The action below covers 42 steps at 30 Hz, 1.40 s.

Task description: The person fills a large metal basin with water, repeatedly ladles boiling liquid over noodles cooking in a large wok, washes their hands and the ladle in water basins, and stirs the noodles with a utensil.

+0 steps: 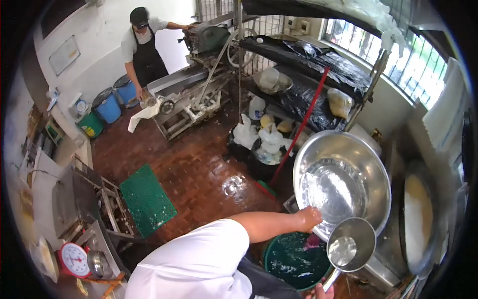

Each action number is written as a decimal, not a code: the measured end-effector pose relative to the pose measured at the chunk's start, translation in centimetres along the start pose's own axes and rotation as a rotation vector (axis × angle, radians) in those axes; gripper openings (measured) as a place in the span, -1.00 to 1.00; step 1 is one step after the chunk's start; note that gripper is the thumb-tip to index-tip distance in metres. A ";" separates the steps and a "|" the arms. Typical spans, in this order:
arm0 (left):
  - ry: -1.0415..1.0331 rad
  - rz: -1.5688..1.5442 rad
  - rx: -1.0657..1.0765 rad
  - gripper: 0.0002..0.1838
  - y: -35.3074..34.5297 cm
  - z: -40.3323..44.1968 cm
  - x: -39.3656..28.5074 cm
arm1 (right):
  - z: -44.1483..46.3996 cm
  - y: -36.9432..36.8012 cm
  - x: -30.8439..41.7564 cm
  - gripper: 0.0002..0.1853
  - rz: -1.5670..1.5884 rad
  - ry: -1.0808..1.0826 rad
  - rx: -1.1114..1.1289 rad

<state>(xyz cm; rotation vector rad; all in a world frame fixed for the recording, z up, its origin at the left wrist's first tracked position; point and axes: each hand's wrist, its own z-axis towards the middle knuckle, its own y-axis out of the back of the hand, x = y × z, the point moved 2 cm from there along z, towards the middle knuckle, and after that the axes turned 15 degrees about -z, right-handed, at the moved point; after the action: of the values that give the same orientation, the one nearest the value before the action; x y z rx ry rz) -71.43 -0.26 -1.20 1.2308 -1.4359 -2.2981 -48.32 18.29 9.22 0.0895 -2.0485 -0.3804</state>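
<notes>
A large shiny metal basin (307, 174) is tilted up on its side above the green tub. My left hand (309, 218) is closed on its lower left rim. Low in the view, my right hand (322, 292) grips the long handle of a metal saucepan (366, 255), partly cut off by the frame edge. The pan's bowl overlaps the basin's lower edge, and I cannot tell whether they touch. Beneath both is the round green tub (267, 254) of water, with a pink thing (312, 241) at its far side.
Right of the basin is a big round pan (416, 219) with pale contents. A shelf rack with black plastic (323, 62) stands beyond. A co-worker (147, 50) is at a machine (191, 89). A green mat (148, 199) and red scale (74, 260) lie left.
</notes>
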 end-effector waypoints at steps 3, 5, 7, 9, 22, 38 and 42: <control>-0.044 0.009 -0.006 -0.55 -0.3 -0.4 0.8 | -0.4 -0.6 0.2 -0.83 0.033 -0.050 -0.057; -0.037 0.048 0.021 -0.54 -1.2 -0.3 1.1 | -0.3 -0.8 0.4 -0.82 0.016 -0.032 -0.046; -0.048 0.016 -0.082 -0.53 0.2 -1.2 0.8 | -0.2 -0.9 0.4 -0.83 0.016 0.004 -0.058; -0.002 0.050 -0.163 -0.55 2.2 -2.4 0.9 | -0.2 -1.0 0.4 -0.82 -0.044 0.044 -0.070; -0.056 -0.124 -0.206 -0.66 -1.7 -1.7 -3.7 | 0.3 -1.2 2.8 -0.77 -0.251 0.173 -0.101; -0.111 -0.050 -0.108 -0.69 1.0 -2.7 1.7 | 4.4 -1.5 3.6 -0.58 -0.640 0.410 -0.375; 0.019 0.051 -0.048 -0.60 2.4 -2.2 0.7 | 4.7 -1.7 4.7 -0.57 -0.682 0.417 -0.362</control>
<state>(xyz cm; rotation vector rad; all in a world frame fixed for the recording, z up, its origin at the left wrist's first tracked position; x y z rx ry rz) -70.96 -3.38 -0.08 1.1859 -1.3813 -2.2672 -54.89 16.74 10.54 0.6006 -1.4627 -1.0519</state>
